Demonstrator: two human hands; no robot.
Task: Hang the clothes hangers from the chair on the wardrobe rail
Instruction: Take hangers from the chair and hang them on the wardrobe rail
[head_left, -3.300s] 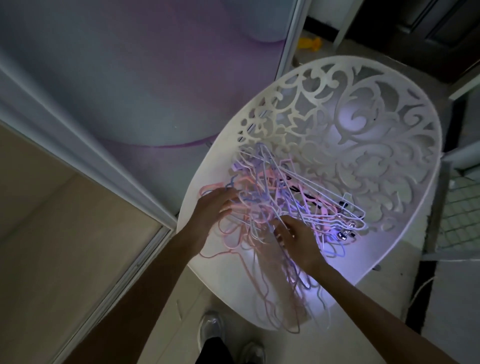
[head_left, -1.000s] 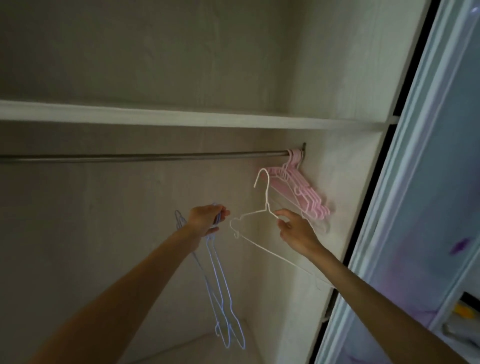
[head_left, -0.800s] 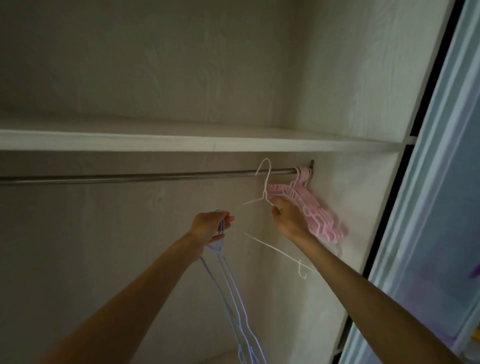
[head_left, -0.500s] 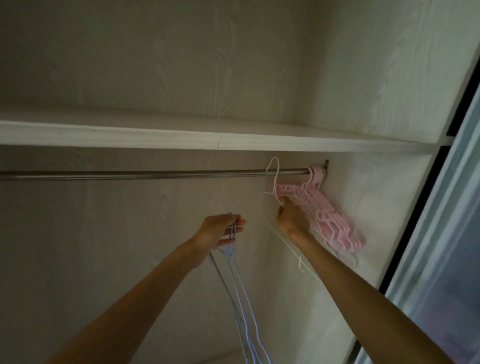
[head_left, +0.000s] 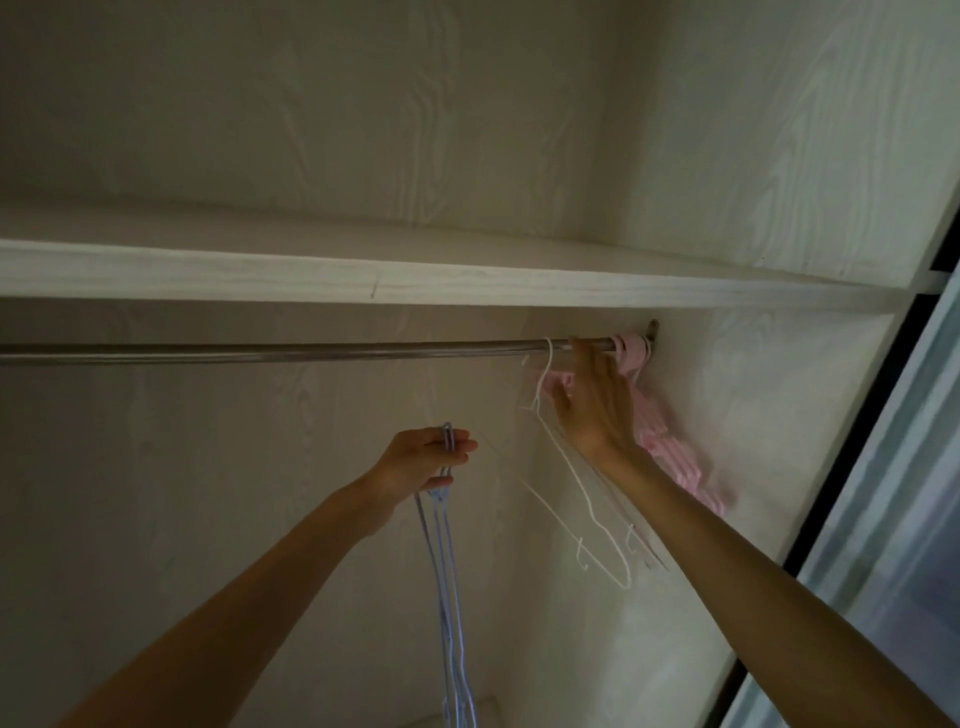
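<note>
White hanger (head_left: 582, 493) hooked over rail (head_left: 270, 352), beside pink hangers (head_left: 670, 452) at the rail's right end. Right hand (head_left: 597, 405) is at its neck (grip not discernible). Left hand (head_left: 423, 460), below the rail, pinches blue hangers (head_left: 447, 571) by their hooks; they hang down.

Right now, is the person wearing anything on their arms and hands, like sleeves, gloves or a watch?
No. Both forearms are bare as far as the picture shows, with no sleeves in view. The left hand and the right hand have no gloves, and no watch, bracelet or ring shows. The light is dim, so something very small could be missed.
</note>
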